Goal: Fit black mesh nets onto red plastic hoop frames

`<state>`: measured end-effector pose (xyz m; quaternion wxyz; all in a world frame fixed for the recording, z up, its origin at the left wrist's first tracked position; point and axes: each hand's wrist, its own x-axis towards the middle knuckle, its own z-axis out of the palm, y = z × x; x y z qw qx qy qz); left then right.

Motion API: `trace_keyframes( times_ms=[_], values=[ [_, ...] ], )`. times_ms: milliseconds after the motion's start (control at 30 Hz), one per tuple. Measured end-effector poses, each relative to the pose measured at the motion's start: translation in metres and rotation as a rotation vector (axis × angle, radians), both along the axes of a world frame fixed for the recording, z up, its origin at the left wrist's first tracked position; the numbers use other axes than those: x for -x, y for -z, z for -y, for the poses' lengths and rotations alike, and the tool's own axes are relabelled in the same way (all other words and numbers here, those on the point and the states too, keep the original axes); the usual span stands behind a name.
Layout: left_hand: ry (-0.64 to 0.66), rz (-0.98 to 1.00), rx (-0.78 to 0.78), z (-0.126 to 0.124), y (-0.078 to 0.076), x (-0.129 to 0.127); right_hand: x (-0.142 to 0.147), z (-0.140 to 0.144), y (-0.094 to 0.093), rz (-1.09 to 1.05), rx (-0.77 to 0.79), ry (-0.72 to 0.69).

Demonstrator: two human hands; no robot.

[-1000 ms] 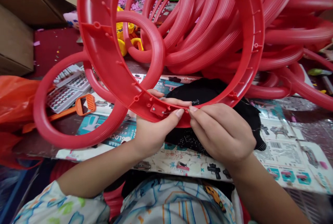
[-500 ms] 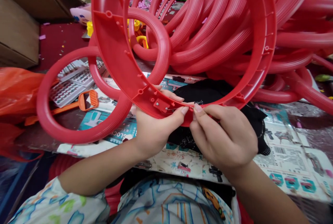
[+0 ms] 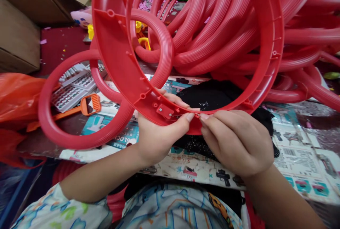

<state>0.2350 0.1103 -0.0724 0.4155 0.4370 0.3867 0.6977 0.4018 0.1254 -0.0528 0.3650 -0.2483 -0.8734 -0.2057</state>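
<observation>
A large red plastic ring half (image 3: 114, 48), hollow and ribbed with small screw posts, stands tilted up before me. My left hand (image 3: 159, 135) is closed round its lower rim, thumb inside the channel and fingers behind. Close to that thumb a small red block (image 3: 165, 111) with a screw sits in the channel. A thin wire (image 3: 175, 115) runs from the block toward my left thumb tip. My right hand (image 3: 239, 144) is closed in a pinch at the same rim, just right of the left thumb; what its fingertips hold is too small to make out.
Red ribbed rings (image 3: 212, 27) are piled behind. One loose ring (image 3: 45, 108) lies left, by an orange plastic handle (image 3: 91, 104) and a grey tray of small metal parts (image 3: 71, 96). Black cloth (image 3: 212, 94) lies on printed cardboard (image 3: 297, 144). Cardboard boxes (image 3: 18, 37) stand far left.
My right hand has shifted slightly right and down, its fingertips now a little apart from the left thumb. The ring's lower rim has tipped slightly lower. The left hand keeps its hold.
</observation>
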Motion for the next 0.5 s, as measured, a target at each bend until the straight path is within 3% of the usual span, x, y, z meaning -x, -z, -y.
trace_keyframes(
  times_ms=[500],
  values=[
    [0.108,0.086,0.061,0.005,0.000,0.000,-0.009,0.007,-0.011,0.081,0.021,-0.055]
  ],
)
